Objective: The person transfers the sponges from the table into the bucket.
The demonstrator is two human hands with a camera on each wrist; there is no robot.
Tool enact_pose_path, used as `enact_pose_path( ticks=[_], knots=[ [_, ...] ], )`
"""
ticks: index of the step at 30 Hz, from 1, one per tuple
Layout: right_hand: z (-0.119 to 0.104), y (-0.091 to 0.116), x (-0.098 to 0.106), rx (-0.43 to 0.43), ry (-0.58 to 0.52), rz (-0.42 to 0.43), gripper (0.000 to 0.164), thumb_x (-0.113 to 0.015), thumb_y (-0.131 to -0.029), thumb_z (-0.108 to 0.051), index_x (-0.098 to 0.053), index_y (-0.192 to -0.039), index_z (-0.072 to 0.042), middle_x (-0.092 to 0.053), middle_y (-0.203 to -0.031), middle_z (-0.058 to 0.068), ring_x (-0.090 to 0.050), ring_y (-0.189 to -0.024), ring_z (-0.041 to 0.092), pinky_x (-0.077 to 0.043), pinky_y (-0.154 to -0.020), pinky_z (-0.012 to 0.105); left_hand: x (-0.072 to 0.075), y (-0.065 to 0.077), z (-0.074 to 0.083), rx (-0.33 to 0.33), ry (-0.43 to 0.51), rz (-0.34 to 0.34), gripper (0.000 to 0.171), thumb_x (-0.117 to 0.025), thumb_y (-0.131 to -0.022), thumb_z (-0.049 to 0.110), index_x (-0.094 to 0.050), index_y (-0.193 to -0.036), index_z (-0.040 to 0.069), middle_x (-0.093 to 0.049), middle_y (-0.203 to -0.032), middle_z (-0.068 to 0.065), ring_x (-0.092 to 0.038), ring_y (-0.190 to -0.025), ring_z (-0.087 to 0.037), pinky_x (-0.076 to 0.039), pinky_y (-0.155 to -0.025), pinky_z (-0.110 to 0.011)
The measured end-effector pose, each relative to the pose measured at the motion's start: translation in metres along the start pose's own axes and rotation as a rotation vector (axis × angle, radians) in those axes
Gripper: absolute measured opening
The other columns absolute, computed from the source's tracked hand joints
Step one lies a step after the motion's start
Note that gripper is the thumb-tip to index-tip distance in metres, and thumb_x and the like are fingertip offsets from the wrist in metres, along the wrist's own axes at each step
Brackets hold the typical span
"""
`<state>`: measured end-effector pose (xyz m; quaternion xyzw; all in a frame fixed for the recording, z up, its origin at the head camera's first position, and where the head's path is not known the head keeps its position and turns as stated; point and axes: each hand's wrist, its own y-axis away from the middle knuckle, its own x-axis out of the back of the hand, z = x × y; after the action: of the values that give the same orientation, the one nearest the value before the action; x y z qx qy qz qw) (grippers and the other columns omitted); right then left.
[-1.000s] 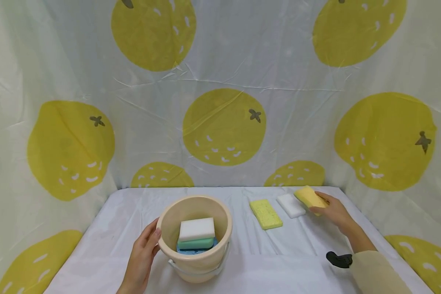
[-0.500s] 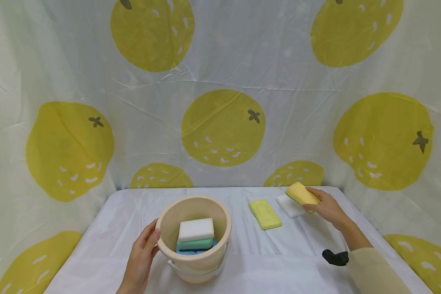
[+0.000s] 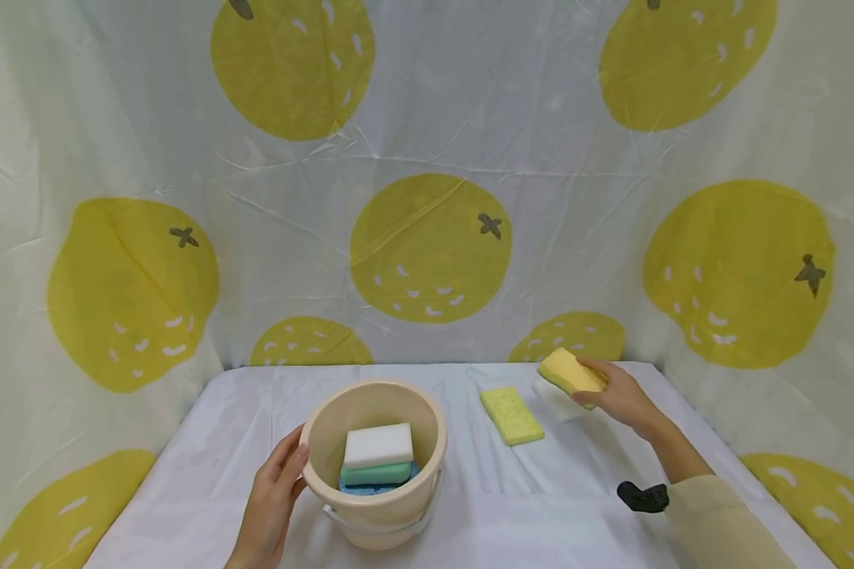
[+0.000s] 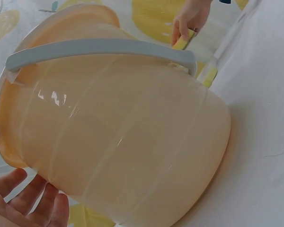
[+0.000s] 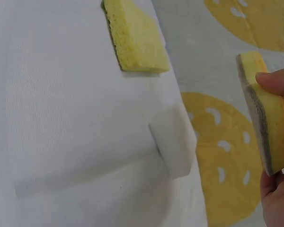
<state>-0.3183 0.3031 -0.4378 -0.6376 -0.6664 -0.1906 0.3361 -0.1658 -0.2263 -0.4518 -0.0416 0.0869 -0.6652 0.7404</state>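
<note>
My right hand (image 3: 621, 399) pinches a yellow sponge (image 3: 569, 371) with a dark layer along one side, held up above the cloth in the right wrist view. Under it, partly covered in the head view, lies a white sponge (image 5: 173, 142). A flat yellow-green sponge (image 3: 512, 416) lies to the left of that. At the left side of a cream bucket (image 3: 384, 521), my left hand (image 3: 273, 486) holds the rim, thumb at the edge and fingers along the outer wall. Inside the bucket, a white sponge (image 3: 379, 445) rests on a green sponge (image 3: 377, 473), with a blue sponge (image 3: 367, 490) beneath.
A white cloth (image 3: 541, 521) covers the table. The bucket's pale handle (image 4: 104, 46) hangs down on its near side. A lemon-print curtain (image 3: 292, 261) rises behind the table and along both sides. A black strap piece (image 3: 643, 497) sits at the right wrist.
My right hand has lifted the yellow sponge and carried it leftward, over the white sponge on the cloth. The left hand and the bucket have stayed in place.
</note>
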Motion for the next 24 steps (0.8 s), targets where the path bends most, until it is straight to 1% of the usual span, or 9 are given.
enact_pose_path(
  ticks=[6, 9, 12, 16, 20, 24],
  knots=[
    [-0.009, -0.002, -0.003, 0.02, -0.011, -0.013, 0.083, -0.08, -0.092, -0.027, -0.038, -0.155, 0.006, -0.037, -0.154, 0.034, -0.043, -0.131, 0.049, -0.042, -0.1, 0.061, 0.0, 0.0, 0.0, 0.002, -0.006, 0.008, 0.051, -0.051, -0.111, 0.028, -0.045, -0.152, -0.001, -0.048, -0.152, -0.014, -0.054, -0.126, -0.007, -0.051, -0.095, -0.025],
    [-0.016, -0.003, -0.004, 0.044, -0.022, -0.022, 0.083, -0.081, -0.092, -0.025, -0.038, -0.155, 0.006, -0.036, -0.155, 0.034, -0.042, -0.133, 0.049, -0.041, -0.101, 0.061, 0.0, -0.001, 0.0, 0.009, -0.005, 0.012, 0.051, -0.052, -0.111, 0.029, -0.046, -0.152, 0.0, -0.05, -0.15, -0.01, -0.055, -0.126, -0.007, -0.051, -0.095, -0.025],
    [-0.025, -0.004, -0.006, 0.078, -0.037, -0.03, 0.081, -0.081, -0.091, -0.022, -0.039, -0.154, 0.006, -0.038, -0.155, 0.033, -0.042, -0.134, 0.047, -0.04, -0.102, 0.059, -0.001, -0.002, 0.0, 0.008, -0.004, 0.013, 0.051, -0.052, -0.111, 0.028, -0.046, -0.152, -0.001, -0.049, -0.152, -0.012, -0.055, -0.125, -0.006, -0.051, -0.095, -0.025],
    [-0.039, -0.004, -0.009, 0.136, -0.04, -0.035, 0.079, -0.083, -0.09, -0.019, -0.043, -0.152, 0.007, -0.042, -0.151, 0.032, -0.047, -0.129, 0.045, -0.042, -0.099, 0.056, -0.001, -0.002, 0.0, 0.006, -0.002, 0.001, 0.052, -0.051, -0.112, 0.028, -0.043, -0.153, -0.002, -0.045, -0.155, -0.017, -0.054, -0.125, -0.005, -0.05, -0.095, -0.023],
    [-0.051, -0.004, -0.011, 0.18, -0.043, -0.045, 0.077, -0.084, -0.088, -0.017, -0.045, -0.151, 0.007, -0.042, -0.151, 0.033, -0.045, -0.131, 0.047, -0.042, -0.101, 0.058, 0.0, -0.002, 0.0, 0.024, -0.005, 0.0, 0.053, -0.051, -0.111, 0.03, -0.043, -0.154, -0.001, -0.044, -0.155, -0.016, -0.054, -0.126, -0.005, -0.05, -0.095, -0.023],
    [-0.06, -0.004, -0.013, 0.199, -0.035, -0.048, 0.078, -0.085, -0.087, -0.018, -0.047, -0.151, 0.004, -0.043, -0.152, 0.031, -0.044, -0.133, 0.046, -0.042, -0.101, 0.058, 0.001, -0.001, 0.0, 0.032, -0.008, 0.001, 0.054, -0.052, -0.111, 0.031, -0.043, -0.154, 0.0, -0.044, -0.155, -0.014, -0.053, -0.126, -0.005, -0.05, -0.095, -0.023]
  ],
)
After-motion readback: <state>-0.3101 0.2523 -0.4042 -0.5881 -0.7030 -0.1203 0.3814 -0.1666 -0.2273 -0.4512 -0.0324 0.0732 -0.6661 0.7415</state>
